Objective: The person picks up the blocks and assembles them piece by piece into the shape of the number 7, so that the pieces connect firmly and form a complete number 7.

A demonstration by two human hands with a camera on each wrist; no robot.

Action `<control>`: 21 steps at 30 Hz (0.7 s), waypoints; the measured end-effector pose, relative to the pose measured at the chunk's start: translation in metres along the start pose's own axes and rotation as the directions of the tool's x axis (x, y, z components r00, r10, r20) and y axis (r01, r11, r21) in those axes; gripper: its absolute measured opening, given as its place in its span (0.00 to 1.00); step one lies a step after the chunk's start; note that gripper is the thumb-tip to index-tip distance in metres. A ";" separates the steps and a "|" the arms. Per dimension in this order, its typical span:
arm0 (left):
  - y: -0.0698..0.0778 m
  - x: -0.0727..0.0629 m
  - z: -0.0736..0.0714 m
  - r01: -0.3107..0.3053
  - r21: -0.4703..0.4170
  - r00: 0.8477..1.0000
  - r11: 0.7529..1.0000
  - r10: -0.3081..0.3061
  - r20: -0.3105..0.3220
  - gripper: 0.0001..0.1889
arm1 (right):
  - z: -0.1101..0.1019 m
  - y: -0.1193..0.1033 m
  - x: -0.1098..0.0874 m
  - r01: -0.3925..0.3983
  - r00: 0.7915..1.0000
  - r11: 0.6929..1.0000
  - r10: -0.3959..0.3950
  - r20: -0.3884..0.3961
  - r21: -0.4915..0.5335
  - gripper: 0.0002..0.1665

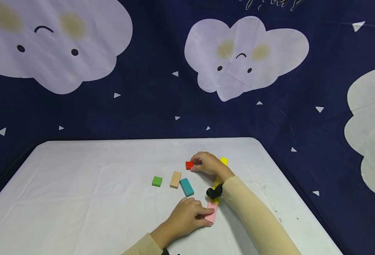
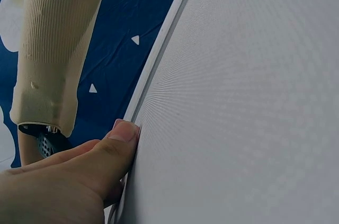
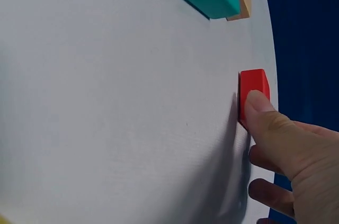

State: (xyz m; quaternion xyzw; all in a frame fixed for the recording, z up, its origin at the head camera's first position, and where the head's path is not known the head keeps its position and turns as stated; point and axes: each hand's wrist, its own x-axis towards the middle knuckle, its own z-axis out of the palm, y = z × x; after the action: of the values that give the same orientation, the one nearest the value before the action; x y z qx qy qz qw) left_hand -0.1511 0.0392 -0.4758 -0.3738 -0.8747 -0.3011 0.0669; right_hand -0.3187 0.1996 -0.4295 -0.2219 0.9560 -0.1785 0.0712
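Near the table's front, my left hand (image 1: 187, 215) has its thumb and fingers at the two sides of a pink block (image 1: 212, 206), pinching it. The pink block lies end to end with a yellow strip of blocks (image 1: 223, 161), whose middle is hidden behind my right wrist. Farther back, my right hand (image 1: 208, 163) pinches a small red block (image 1: 188, 165). In the right wrist view the thumb presses on the face of this red block (image 3: 253, 82), close over the table. The left wrist view shows the left hand (image 2: 74, 176) at table level, its block hidden.
Left of the hands, a teal block (image 1: 187, 187) lies close beside a tan block (image 1: 175, 179), with a small green block (image 1: 157, 181) farther left. The white table (image 1: 79, 191) ends at a dark blue cloth backdrop (image 1: 155, 106) with clouds. My right forearm (image 1: 257, 216) reaches over the table's right part.
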 end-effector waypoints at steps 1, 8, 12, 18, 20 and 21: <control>0.000 0.000 0.000 0.006 -0.004 1.000 1.000 -0.006 0.006 0.20 | -0.001 0.001 0.001 0.004 1.000 1.000 -0.004 -0.002 -0.003 0.18; -0.001 0.001 0.001 0.021 -0.003 1.000 1.000 -0.021 0.019 0.20 | -0.013 0.016 0.000 -0.083 0.995 0.996 0.084 -0.055 0.010 0.20; -0.002 0.001 0.003 0.018 0.012 1.000 1.000 -0.019 0.013 0.20 | -0.024 0.033 -0.003 -0.129 0.986 0.991 0.130 -0.104 0.014 0.20; -0.002 0.002 0.002 0.059 0.000 0.997 0.998 -0.059 0.055 0.20 | -0.034 0.062 -0.010 -0.202 0.967 0.979 0.196 -0.165 -0.024 0.21; -0.002 0.002 0.003 0.064 0.002 0.996 0.998 -0.064 0.060 0.21 | -0.035 0.069 -0.013 -0.244 0.958 0.969 0.235 -0.166 -0.037 0.22; -0.002 0.002 0.003 0.065 0.002 0.996 0.998 -0.065 0.060 0.21 | -0.035 0.072 -0.014 -0.262 0.953 0.964 0.252 -0.166 -0.040 0.23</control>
State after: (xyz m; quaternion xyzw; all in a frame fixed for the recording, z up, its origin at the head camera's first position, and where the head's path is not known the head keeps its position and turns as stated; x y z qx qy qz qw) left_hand -0.1533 0.0409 -0.4788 -0.3540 -0.8880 -0.2919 0.0307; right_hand -0.3425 0.2775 -0.4231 -0.0828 0.9843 -0.1553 0.0104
